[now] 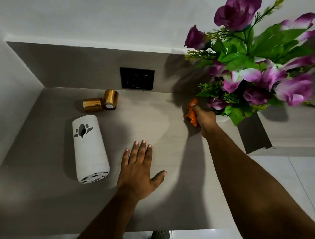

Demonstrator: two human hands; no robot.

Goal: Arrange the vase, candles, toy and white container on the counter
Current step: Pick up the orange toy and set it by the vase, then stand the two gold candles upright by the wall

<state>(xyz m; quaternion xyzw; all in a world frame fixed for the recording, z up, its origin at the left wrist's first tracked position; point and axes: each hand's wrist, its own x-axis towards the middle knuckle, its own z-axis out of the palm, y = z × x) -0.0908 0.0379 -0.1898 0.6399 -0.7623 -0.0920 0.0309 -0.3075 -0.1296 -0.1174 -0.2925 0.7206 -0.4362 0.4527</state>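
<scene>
Counter: the grey stone-look counter top [152, 110] runs into a corner at my left; a black wall socket plate [137, 78] sits on the back splash. Most of the surface is bare.
Vase: the bunch of purple artificial flowers with green leaves [249, 66] stands at the far right of the counter. Only a sliver of the white vase [222, 118] shows under the leaves, just beside my right hand. It looks upright, so I judge it placed, or nearly.
White container: the white cylindrical container with a grey cut-out motif [90, 148] lies on its side at left, base end toward me. Not stood up yet, by my reading.
Candles: two gold metallic cylinder candles [100, 102] are near the back wall, touching each other, both tipped over. One shows its round end toward me. Left to do.
Toy: the small orange toy figure [191, 112] is beside the vase, low to the counter. I cannot tell whether it rests on the surface.
Right hand: my right hand [205, 117] has its fingers closed around the orange toy.
Left hand: my left hand [140, 166] is spread flat, palm down, on or just over the counter, holding nothing.
Progress: early. Vase seems settled, toy in hand, container and candles untouched.
</scene>
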